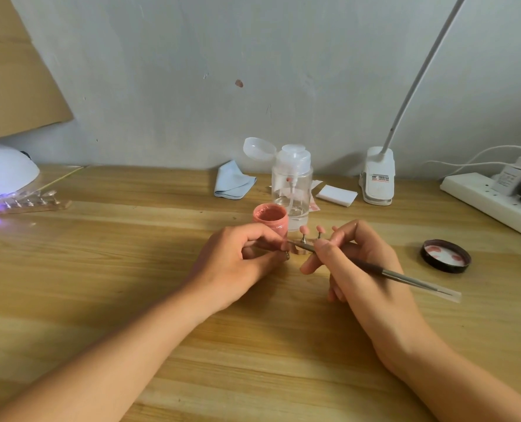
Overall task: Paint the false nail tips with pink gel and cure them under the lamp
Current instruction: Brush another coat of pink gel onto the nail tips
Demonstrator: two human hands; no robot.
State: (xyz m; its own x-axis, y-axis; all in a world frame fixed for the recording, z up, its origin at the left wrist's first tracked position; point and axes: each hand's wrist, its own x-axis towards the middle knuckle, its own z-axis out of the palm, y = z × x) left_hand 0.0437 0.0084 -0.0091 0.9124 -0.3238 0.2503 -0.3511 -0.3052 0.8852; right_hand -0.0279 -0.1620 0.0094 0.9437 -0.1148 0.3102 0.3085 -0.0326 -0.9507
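The left hand (237, 263) is curling its fingers, thumb and forefinger pinching what seems to be a single tip on its peg, though it is mostly hidden behind them. The right hand (362, 263) is gripping the brush (384, 271) like a pen, its bristle end resting at that pinch. Just behind, pink tips (304, 229) are standing on the rack (299, 253), and the open jar (270, 220) is sitting just beside the left knuckles.

The risks are close in. A right fingertip is hovering by possibly wet tips and could smear them. A nudge from the left knuckles could topple the jar. Too much gel could flood the peg. The lamp (6, 175) is glowing far left, so carrying uncured tips across is inviting smudges.
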